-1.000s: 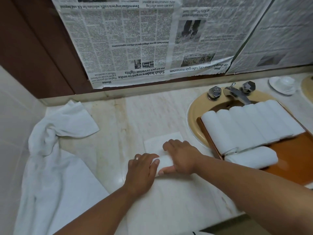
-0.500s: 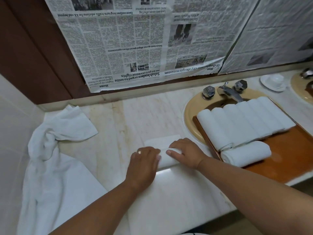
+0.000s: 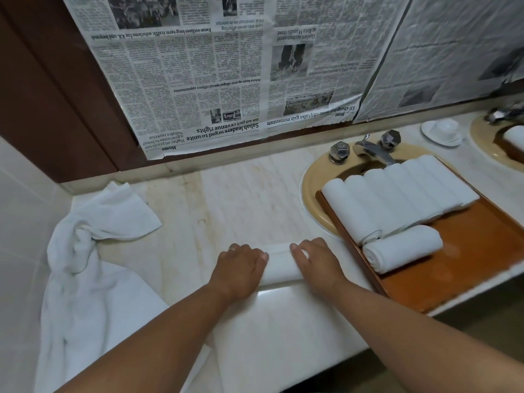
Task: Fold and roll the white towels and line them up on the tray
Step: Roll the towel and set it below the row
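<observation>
Towel roll [image 3: 280, 265] sits under our left hand [image 3: 241, 268] and right hand [image 3: 319, 262], fingers [image 3: 256, 255] pressed flat; carried loosely to the tray [image 3: 467, 268] at three o'clock, it could unwind.

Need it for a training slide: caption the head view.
Left hand and right hand press a rolled white towel on the counter beside the tray.
</observation>
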